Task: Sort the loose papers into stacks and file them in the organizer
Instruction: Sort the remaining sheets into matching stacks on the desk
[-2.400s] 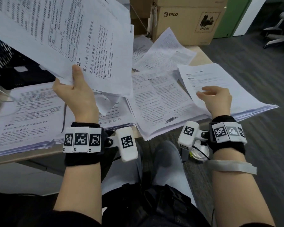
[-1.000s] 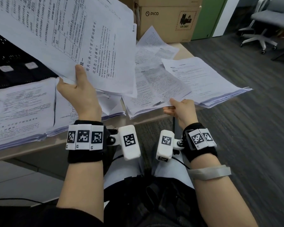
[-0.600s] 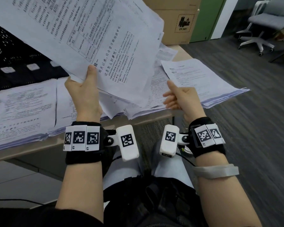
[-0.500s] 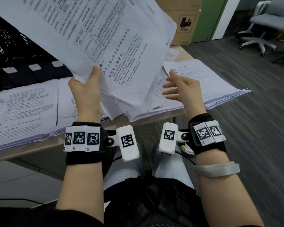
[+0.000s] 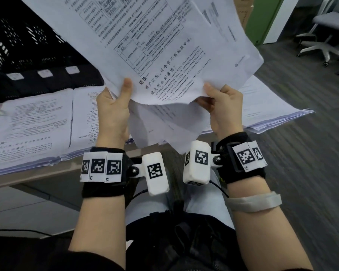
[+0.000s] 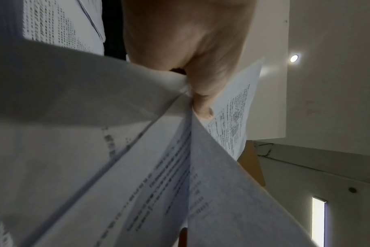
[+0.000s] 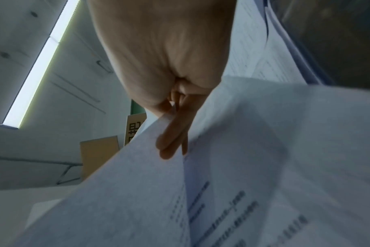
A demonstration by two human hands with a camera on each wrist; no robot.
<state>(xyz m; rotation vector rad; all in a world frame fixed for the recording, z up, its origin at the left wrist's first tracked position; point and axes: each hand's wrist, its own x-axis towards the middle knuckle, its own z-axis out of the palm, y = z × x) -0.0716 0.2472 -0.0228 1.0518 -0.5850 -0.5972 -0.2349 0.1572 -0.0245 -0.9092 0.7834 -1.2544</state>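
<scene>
I hold a loose bundle of printed papers (image 5: 160, 45) up in front of me, above the desk's near edge. My left hand (image 5: 115, 106) pinches its lower left edge, thumb on the top sheet. My right hand (image 5: 221, 102) grips the lower right edge, thumb on top and fingers behind. The sheets fan apart unevenly below the grip (image 6: 158, 167) (image 7: 243, 167). Paper stacks lie on the desk at the left (image 5: 31, 122) and at the right (image 5: 272, 110). A black mesh organizer (image 5: 27, 47) stands at the back left, partly hidden by the bundle.
The wooden desk edge (image 5: 37, 177) runs from lower left toward the middle. A cardboard box (image 5: 243, 14) and a green panel (image 5: 262, 22) stand behind the papers. An office chair base (image 5: 321, 45) sits on the dark floor at the far right.
My right hand left the desk's stacks, rose and took hold of the bundle's right edge. My left hand swung the bundle rightward and more upright in front of me.
</scene>
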